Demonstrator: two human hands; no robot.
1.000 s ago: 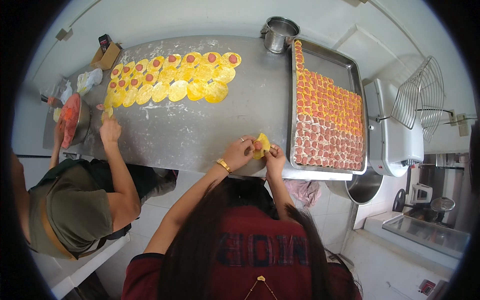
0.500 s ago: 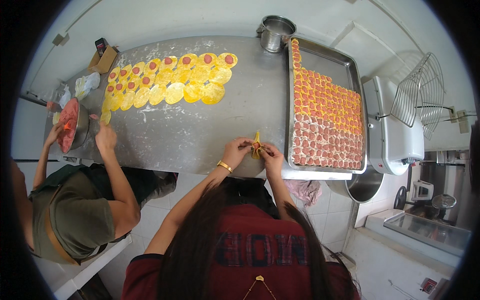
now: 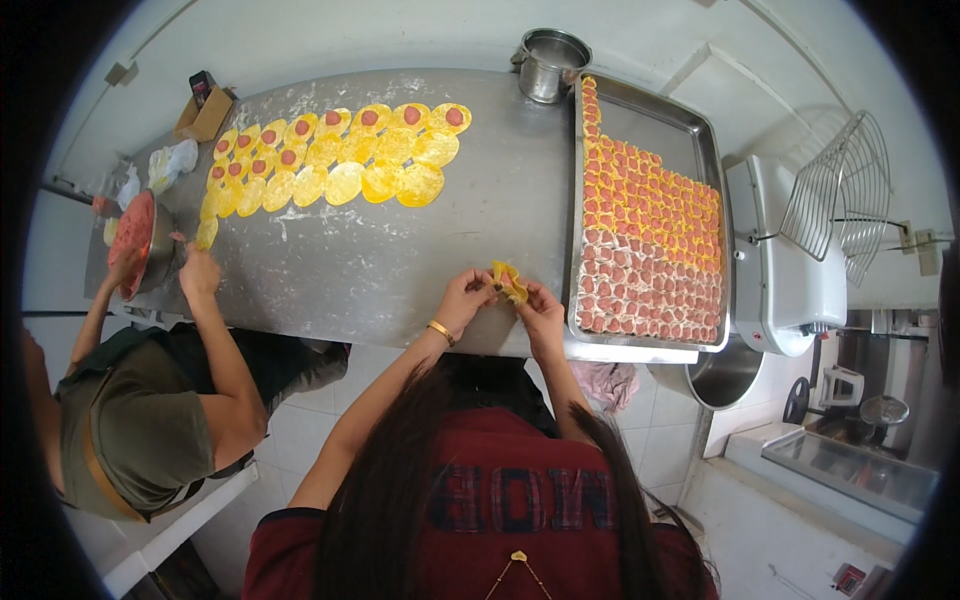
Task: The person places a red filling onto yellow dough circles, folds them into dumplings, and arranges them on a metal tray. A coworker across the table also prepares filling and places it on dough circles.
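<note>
Wrappers (image 3: 343, 185) on table (image 3: 390, 265), left of tray (image 3: 660, 120)

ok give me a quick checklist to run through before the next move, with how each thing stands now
1. Left hand on the held yellow wrapper: ok, pinching its edge.
2. Right hand on the same wrapper: ok, gripping it from the other side.
3. Held wrapper fully closed: cannot tell, the hands cover part of it.
4. Room in the metal tray: ok, bare metal shows at its far end.
5. Pink filling on every flat wrapper: not ok, several are bare.
6. Co-worker's right hand out of the way: ok, well off to the left.
</note>
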